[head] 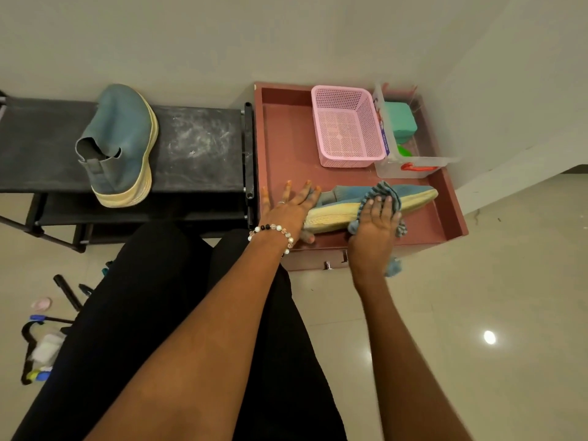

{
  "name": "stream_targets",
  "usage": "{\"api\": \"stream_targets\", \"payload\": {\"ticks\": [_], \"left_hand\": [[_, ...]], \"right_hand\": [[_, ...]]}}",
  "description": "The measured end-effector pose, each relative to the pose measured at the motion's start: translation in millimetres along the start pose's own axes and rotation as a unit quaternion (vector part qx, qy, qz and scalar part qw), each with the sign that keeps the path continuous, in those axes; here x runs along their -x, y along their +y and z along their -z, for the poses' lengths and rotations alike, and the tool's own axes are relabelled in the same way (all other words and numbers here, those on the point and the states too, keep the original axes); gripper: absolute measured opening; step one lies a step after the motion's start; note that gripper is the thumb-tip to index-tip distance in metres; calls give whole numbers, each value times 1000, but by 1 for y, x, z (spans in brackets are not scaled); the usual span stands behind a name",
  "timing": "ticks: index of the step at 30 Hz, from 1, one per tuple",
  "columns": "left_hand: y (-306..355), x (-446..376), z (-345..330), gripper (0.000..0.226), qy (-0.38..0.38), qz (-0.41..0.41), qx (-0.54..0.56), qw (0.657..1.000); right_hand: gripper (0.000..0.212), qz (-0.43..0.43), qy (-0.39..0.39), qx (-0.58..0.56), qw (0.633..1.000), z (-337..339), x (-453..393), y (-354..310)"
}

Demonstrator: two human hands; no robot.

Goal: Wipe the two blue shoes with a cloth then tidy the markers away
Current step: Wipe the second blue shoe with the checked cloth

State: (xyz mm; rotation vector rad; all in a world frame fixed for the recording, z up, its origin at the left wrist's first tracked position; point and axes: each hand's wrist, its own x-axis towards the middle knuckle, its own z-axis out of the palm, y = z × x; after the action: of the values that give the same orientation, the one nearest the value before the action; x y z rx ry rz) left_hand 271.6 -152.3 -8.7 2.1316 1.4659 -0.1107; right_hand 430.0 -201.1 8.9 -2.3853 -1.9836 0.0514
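Shoe on its side point(346, 194): near the pink cabinet top's point(286, 144) front edge.
Left hand point(288, 211): fingers spread, steadying the heel.
Right hand point(375, 222): fingers curled, pressing the striped cloth point(383, 192) on the sole.
Second shoe point(122, 141): on the black rack point(197, 144), left.
Pink basket point(346, 125): back right.

I see a plain off-white wall point(286, 36) across the top, meeting a second wall point(525, 90) at the right in a corner. Glossy beige floor tiles point(477, 281) carry one bright ceiling-light reflection point(489, 337). A low black metal-framed rack with a dusty, scuffed fabric shelf point(197, 148) stands against the wall at left. Just beside it, right, a dusty-pink wooden cabinet with a raised rim point(458, 214) and small metal handles.
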Motion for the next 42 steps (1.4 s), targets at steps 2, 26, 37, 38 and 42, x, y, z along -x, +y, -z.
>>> {"api": "stream_targets", "payload": {"ticks": [2,26,37,38,42], "left_hand": [[1,1,-1,113,8,4,1,1000],[11,3,7,117,19,-20,-84,996],[51,-6,-9,54,106,-110,-181,972],[51,-6,-9,55,107,-114,-185,970],[46,-1,-6,54,118,-122,-192,967]], "right_hand": [[67,-36,-23,-77,996,-2,11,-28],[49,46,10,54,997,4,-9,39],[89,155,-17,-33,987,-9,7,20],[88,174,-15,-19,984,-8,6,25],[60,242,17,75,967,-2,-5,42]]}}
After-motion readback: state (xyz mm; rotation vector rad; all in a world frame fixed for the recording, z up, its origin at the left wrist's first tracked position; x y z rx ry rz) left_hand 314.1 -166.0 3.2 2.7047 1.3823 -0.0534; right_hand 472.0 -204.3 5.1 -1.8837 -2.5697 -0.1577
